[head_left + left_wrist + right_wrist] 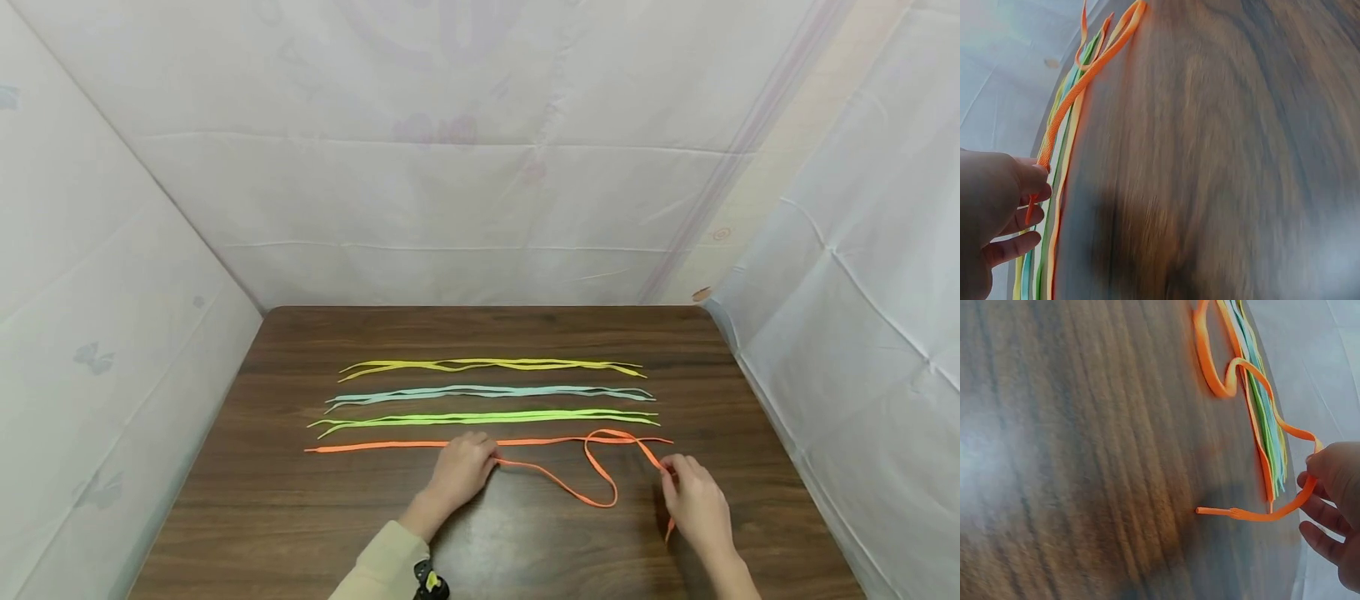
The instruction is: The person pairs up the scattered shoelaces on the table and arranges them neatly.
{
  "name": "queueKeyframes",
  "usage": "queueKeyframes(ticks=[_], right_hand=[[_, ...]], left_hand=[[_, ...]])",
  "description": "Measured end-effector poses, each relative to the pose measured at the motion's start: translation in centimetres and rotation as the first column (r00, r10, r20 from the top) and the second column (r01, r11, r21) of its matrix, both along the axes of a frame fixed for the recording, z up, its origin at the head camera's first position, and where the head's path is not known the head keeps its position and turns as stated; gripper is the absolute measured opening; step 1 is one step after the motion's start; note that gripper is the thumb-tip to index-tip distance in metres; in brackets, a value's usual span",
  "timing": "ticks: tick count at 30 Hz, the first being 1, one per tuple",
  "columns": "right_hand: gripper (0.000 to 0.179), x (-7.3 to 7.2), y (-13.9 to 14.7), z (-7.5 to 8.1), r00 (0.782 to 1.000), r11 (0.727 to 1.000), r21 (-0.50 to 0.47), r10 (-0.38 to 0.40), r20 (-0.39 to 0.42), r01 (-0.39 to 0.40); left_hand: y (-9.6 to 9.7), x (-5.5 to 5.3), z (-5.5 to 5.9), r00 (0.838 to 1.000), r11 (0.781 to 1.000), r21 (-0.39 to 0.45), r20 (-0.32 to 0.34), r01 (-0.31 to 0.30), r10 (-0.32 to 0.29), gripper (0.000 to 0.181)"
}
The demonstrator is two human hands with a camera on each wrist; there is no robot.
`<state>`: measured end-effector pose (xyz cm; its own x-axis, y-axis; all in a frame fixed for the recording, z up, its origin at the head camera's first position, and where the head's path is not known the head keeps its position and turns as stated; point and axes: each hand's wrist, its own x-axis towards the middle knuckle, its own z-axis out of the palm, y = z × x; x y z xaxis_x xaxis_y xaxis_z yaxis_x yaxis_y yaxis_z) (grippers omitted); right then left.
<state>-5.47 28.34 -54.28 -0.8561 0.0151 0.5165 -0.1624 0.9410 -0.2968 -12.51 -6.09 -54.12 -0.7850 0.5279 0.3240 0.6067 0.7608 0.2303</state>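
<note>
My left hand (463, 467) pinches an orange shoelace (562, 486) near one end between thumb and forefinger; its tip pokes out below the thumb in the left wrist view. The right hand (699, 504) pinches the same shoelace a short way from its other end, and the tipped end (1213, 511) dangles under the fingers. Between the hands this lace sags in a loose curve and loops across a second orange shoelace (375, 446), which lies straight over the table. The left hand hides part of that straight lace in the head view.
Behind the orange laces, pairs of green (487, 417), light blue (480, 390) and yellow shoelaces (480, 363) lie in parallel rows on the dark wooden table (300, 533). Pale sheeting (480, 192) hangs behind and at both sides. A black wrist device (430, 581) sits by the left sleeve.
</note>
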Motion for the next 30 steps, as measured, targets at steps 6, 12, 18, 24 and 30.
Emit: queueKeyframes(ticks=[6,12,18,24,30], right_hand=[[0.020,-0.6,0.4,0.4,1.000,1.000,0.002,0.002,0.005,-0.002],[0.019,-1.2,0.8,0.5,1.000,1.000,0.013,0.006,-0.010,-0.006],[0.020,-1.6,1.2,0.5,0.999,1.000,0.028,0.012,-0.046,-0.010],[0.019,-1.9,1.3,0.4,0.999,0.999,0.030,0.014,-0.033,-0.013],[0.019,-2.1,1.6,0.3,0.999,0.999,0.043,0.026,-0.038,-0.024]], left_hand=[[-2.9,-0.2,0.1,0.997,0.998,0.001,0.028,-0.070,0.070,0.007],[-5.6,-0.2,0.0,0.988,0.988,-0.011,0.028,-0.154,0.154,0.010],[-8.0,-0.4,0.4,0.972,0.974,-0.008,0.050,-0.228,0.228,0.010],[-10.4,-0.4,0.7,0.953,0.956,0.001,0.070,-0.295,0.294,0.009],[-12.7,-0.2,0.7,0.942,0.942,0.019,0.040,-0.335,0.334,0.012]])
